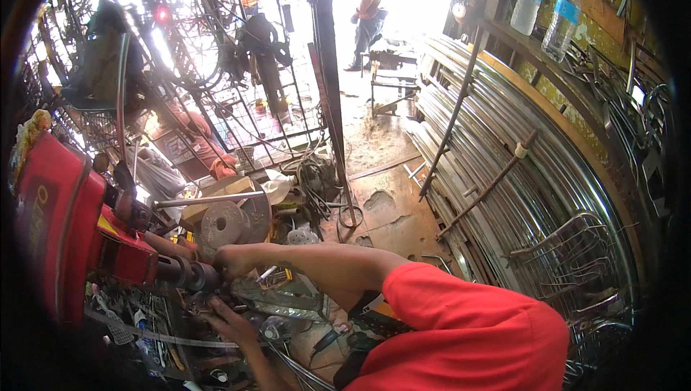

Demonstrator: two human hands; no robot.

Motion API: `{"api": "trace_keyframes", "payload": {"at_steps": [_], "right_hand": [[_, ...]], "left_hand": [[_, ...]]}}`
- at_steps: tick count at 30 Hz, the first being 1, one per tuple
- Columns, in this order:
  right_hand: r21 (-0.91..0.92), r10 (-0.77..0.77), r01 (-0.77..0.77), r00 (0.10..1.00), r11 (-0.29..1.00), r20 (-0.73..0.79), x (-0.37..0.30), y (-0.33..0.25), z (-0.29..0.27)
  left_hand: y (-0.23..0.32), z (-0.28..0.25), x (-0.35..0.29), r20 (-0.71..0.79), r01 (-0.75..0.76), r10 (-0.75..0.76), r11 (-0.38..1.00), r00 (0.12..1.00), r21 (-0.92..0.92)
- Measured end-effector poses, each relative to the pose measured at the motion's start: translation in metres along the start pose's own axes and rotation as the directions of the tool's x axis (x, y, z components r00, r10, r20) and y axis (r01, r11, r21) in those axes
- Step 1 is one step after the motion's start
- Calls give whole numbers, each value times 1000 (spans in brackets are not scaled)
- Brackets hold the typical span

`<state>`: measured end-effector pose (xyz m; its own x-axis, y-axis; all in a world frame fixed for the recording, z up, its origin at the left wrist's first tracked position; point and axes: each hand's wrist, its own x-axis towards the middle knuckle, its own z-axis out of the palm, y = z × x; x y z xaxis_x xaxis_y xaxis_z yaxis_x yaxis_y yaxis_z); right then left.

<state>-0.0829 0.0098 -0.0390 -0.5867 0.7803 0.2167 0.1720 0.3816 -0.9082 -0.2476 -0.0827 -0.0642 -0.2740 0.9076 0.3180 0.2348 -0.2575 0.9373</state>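
A red drill press (68,229) stands at the left, its dark chuck (198,276) pointing toward me. My right arm, in a red sleeve, reaches across, and my right hand (234,258) is closed against the side of the chuck. Just below, my left hand (234,325) comes up from the lower edge, its fingers bent toward the underside of the chuck. What sits between those fingertips is too dark and small to make out. A shiny metal bar (209,199) sticks out from the press above my right hand.
Long metal tubes (518,132) lean in a rack at the right, under a shelf with two water bottles (527,1). Cables (317,182), a grey disc (223,224) and scattered tools crowd the area beyond the press. A person (368,20) is at the bright doorway.
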Motion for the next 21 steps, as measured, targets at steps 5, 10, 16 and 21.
{"api": "trace_keyframes", "payload": {"at_steps": [5,10,16,21], "right_hand": [[17,90,-90,996,996,-2,1,9,0],[-79,271,-267,961,960,47,11,24,6],[50,118,-126,984,991,133,9,10,-6],[402,-55,14,994,916,92,21,52,9]], "left_hand": [[3,-8,32,156,-246,202,904,967,351],[-4,-14,45,288,-126,123,992,950,-9],[-30,-1,60,306,-162,347,852,886,-498],[-55,-14,76,269,57,80,883,960,-465]]}}
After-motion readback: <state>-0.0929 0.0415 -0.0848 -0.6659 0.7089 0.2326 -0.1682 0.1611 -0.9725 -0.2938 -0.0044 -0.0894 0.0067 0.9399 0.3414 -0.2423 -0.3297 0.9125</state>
